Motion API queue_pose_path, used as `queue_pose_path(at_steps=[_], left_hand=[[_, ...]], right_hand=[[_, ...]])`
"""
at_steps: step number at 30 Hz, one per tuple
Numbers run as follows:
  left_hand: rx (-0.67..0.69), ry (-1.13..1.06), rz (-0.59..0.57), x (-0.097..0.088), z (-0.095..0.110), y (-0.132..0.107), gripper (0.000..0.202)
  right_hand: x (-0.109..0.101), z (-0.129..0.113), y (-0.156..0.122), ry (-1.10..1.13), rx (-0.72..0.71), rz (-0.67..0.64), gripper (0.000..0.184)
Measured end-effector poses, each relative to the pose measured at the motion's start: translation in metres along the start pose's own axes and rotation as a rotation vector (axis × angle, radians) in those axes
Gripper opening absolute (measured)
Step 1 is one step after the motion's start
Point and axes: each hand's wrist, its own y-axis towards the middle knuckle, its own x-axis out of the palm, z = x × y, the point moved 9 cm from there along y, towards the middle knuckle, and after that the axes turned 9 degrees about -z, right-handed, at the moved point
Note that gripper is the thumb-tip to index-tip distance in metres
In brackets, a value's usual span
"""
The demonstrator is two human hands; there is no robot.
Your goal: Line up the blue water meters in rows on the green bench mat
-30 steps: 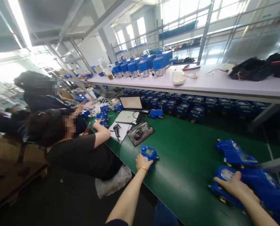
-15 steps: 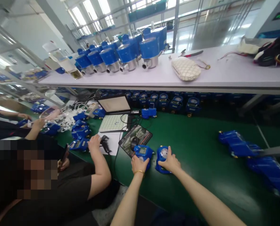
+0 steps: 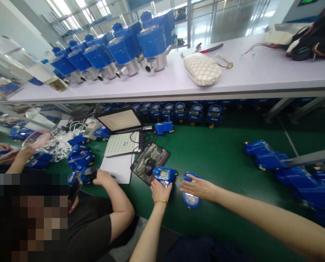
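Note:
Just right of the mouse pad, a blue meter (image 3: 165,173) with a small display and a round dial sits on the green bench. My left hand (image 3: 159,192) wraps round its lower part, partly covering the dial. To the right lies a second blue meter (image 3: 192,201), its round white dial facing up on the side nearest me. Across its far half stretches my right hand (image 3: 198,187), fingers extended and pointing left, which hides the middle of this meter. Whether the palm presses on it I cannot tell.
A laptop (image 3: 122,142), papers, a mouse pad (image 3: 143,156) and a black mouse (image 3: 149,167) lie to the left. There a co-worker's hand (image 3: 101,177) holds a black handheld device. Several blue meters (image 3: 266,154) lie at right. Above runs a white shelf (image 3: 250,72).
The right meter has turned, so its dial now lies nearer me. My right hand has gone from gripping it to stretching flat across it. My left hand still holds its meter.

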Motion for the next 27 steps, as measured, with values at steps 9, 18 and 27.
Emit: queue_pose_path(at_steps=[9,18,27], left_hand=[[0.123,-0.202,-0.030,0.029,-0.003,-0.019,0.090],[0.228,-0.210,0.011,0.016,0.056,0.044,0.092],[0.347,-0.250,0.032,0.006,0.127,0.126,0.093]], right_hand=[[0.075,0.032,-0.047,0.937,0.914,0.468,0.093],[0.024,0.087,-0.014,1.028,0.974,0.531,0.099],[-0.077,0.184,-0.031,0.853,0.883,0.606,0.082]])
